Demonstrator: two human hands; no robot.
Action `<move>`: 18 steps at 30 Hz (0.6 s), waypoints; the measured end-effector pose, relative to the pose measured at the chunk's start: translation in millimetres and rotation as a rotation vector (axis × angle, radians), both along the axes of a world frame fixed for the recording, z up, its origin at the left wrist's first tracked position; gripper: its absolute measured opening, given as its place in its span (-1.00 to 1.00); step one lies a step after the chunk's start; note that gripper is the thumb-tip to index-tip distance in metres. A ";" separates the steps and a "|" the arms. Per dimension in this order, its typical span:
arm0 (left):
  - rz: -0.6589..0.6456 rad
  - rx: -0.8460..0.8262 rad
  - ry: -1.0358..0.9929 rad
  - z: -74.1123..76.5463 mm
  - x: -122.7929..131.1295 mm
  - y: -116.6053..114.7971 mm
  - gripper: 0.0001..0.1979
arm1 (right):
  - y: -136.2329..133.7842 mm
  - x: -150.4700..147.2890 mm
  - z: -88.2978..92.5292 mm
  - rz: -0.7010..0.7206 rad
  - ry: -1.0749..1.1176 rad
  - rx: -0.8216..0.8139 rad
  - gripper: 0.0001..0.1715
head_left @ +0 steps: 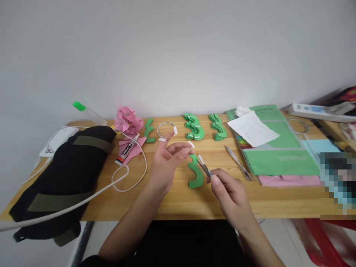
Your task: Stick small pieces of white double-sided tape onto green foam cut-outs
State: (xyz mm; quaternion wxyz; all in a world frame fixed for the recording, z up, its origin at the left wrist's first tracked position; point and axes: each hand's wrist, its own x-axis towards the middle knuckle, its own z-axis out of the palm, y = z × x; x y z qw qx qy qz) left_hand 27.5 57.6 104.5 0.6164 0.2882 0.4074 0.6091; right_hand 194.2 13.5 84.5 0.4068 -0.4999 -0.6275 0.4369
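My left hand is raised over the middle of the table, index finger extended, with the thumb pinched against another finger. Whatever is in that pinch is too small to make out. Small white strips show at its fingertips. In my right hand are slim pointed metal tweezers, held between thumb and fingers and aimed left. Another white strip is beside their tips. Just below, a wavy green piece lies on the table, between the two hands.
Stacks of wavy green pieces stand near the wall. A ring-shaped roll, glue tube and crumpled pink paper lie left. Rightward are a pen, white tissue and green folder. A black bag and white cable occupy the left.
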 end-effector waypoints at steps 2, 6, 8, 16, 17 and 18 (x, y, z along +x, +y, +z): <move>-0.064 0.052 0.062 0.5 -3.6 0.2 -0.26 | -0.7 4.1 2.8 0.047 -0.082 0.038 -0.63; -0.226 0.176 0.172 0.5 -10.7 0.2 -0.21 | -2.5 9.6 4.9 0.127 -0.132 0.039 -0.66; -0.263 0.262 0.237 -0.2 -13.6 -0.1 -0.20 | -3.6 11.0 4.3 0.152 -0.116 0.015 -0.63; -0.400 0.434 0.459 -20.5 -23.2 -8.8 -0.20 | -10.2 24.7 -4.9 0.303 -0.215 -0.165 -0.51; -0.432 0.434 0.458 -25.8 -24.8 -11.0 -0.18 | -11.4 27.6 -6.4 0.331 -0.242 -0.189 -0.50; -0.459 0.430 0.455 -31.4 -26.4 -13.2 -0.16 | -12.6 30.6 -7.9 0.362 -0.269 -0.216 -0.50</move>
